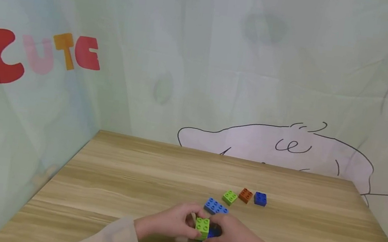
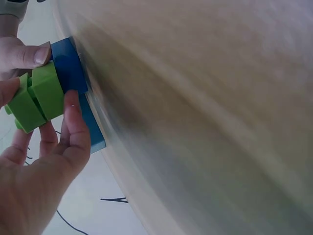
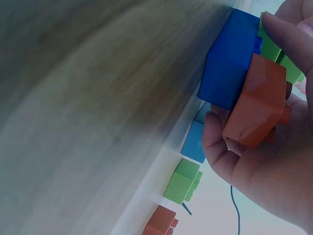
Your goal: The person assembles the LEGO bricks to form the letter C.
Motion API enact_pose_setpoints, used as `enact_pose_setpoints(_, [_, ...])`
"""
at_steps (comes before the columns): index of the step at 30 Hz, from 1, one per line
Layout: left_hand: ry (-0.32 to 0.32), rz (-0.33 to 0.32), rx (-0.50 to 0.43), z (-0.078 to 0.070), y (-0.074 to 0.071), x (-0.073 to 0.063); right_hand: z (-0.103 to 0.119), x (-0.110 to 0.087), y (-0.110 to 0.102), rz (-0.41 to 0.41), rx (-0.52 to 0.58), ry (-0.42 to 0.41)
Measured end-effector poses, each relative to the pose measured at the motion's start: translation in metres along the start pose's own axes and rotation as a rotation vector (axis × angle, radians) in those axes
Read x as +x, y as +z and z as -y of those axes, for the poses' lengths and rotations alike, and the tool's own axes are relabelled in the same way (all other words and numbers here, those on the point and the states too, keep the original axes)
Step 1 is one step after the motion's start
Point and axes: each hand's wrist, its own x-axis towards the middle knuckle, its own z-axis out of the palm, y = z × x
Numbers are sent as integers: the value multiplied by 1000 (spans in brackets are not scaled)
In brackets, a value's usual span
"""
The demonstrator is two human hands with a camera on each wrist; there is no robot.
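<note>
Two stacked light green toy building bricks (image 1: 202, 226) sit on one end of a dark blue brick (image 3: 230, 58), the lower green partly hidden. My left hand (image 1: 177, 223) pinches the green bricks between thumb and fingers; a narrow gap runs between them in the left wrist view. An orange-brown brick (image 3: 259, 100) rests on the blue one beside the green, tucked within my right hand (image 1: 234, 234). That hand's thumb and fingers grip the dark blue brick from its two sides. The blue brick is low against the tabletop.
Just beyond my hands, a lighter blue long brick (image 1: 216, 207) lies on the wooden table (image 1: 128, 165). Farther back are a green brick (image 1: 229, 197), an orange-brown brick (image 1: 245, 195) and a dark blue brick (image 1: 260, 199). A printed curtain (image 1: 209, 65) hangs behind the table.
</note>
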Motion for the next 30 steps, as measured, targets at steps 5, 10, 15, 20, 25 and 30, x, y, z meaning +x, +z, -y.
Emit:
enact_pose_setpoints(5, [13, -4, -13, 1, 0, 1, 0, 0, 0, 6, -2, 4])
enact_pose_setpoints(10, [15, -3, -4, 2, 1, 1, 1, -1, 0, 6, -5, 3])
enact_pose_setpoints(15, [15, -6, 3, 2, 1, 3, 1, -1, -1, -5, -21, -3])
enact_pose_setpoints(20, [17, -7, -3, 2, 1, 3, 0, -1, -1, -9, -29, -17])
enact_pose_setpoints(25, [9, -2, -13, 2, 1, 3, -3, -2, -1, -9, -19, -42])
enact_pose_setpoints(30, [-15, 4, -26, 2, 0, 2, -3, -5, -6, -25, 22, -70])
